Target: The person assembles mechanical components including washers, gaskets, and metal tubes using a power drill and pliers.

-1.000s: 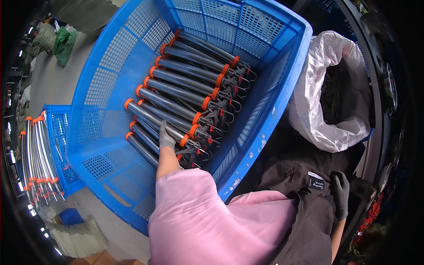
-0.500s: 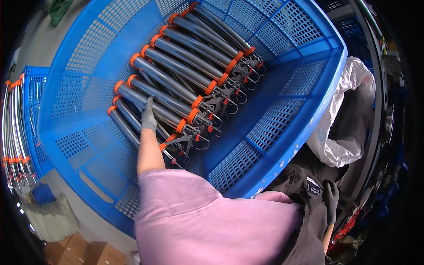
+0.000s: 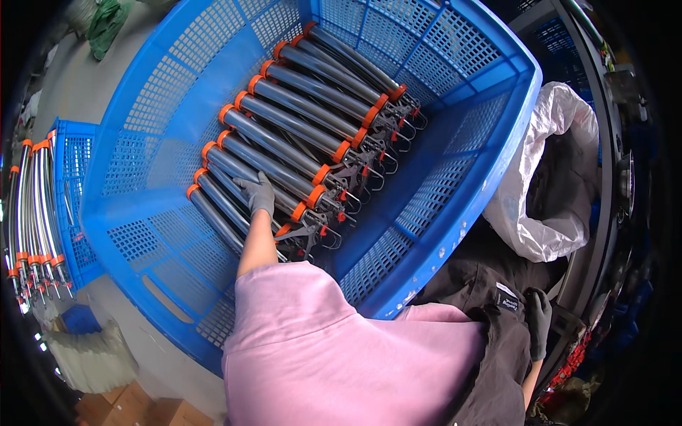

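Observation:
Several caulking guns [image 3: 302,106] lie side by side in a large blue plastic basket [image 3: 135,153]. They have silvery barrels, orange end rings, grey handles and bent wire rods. My left hand [image 3: 257,193], in a grey glove, rests on a barrel near the front of the row, its fingers apart and not closed round it. Some guns beneath are partly covered. At the right, my right hand [image 3: 538,323], also gloved in grey, hangs beside a dark garment [image 3: 465,277] outside the basket. Its fingers look loosely extended with nothing visible in them.
A white plastic bag [image 3: 543,234] stands right of the basket, beside a grey metal frame [image 3: 604,142]. At the left, more silvery tubes with orange rings [image 3: 35,206] stand against a smaller blue crate [image 3: 77,145]. Cardboard boxes [image 3: 128,405] sit at the lower left.
My left hand has shifted slightly right and its fingers have spread over the barrel. The view has moved a little, so the basket appears displaced. My right hand stays beside the garment.

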Demonstrator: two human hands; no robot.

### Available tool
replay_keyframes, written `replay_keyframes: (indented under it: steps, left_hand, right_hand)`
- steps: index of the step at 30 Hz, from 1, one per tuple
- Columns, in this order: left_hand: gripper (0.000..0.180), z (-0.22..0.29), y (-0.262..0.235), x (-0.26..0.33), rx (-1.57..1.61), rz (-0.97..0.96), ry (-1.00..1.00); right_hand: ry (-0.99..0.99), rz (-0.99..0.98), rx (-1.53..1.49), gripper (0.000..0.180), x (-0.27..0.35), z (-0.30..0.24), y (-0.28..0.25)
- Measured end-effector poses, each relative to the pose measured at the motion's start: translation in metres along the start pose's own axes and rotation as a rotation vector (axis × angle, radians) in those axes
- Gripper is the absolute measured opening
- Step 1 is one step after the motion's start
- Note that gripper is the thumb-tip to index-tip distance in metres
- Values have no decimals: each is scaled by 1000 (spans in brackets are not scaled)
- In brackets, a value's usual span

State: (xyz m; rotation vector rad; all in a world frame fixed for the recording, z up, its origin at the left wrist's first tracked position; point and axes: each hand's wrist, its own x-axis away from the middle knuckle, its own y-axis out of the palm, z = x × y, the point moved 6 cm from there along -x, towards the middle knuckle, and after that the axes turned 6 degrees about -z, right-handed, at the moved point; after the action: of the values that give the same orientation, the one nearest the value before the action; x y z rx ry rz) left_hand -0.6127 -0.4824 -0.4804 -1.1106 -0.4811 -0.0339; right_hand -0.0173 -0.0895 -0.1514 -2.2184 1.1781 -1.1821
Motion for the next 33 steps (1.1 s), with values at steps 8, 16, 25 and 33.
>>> replay_keyframes:
  steps: [8, 16, 25, 33]
  left_hand:
    - [86, 174, -65, 49, -213, 229, 629]
    - [50, 476, -129, 455, 536, -373, 2126]
    - [54, 479, 189, 547, -658, -733, 1635]
    - [56, 455, 198, 485, -471, -602, 1310]
  right_hand:
    - [15, 126, -114, 25, 7, -13, -4]
    - [-54, 108, -215, 29, 17, -7, -27]
    - [-220, 175, -79, 40, 23, 25, -41]
    - [-369, 279, -300, 41, 37, 13, -73]
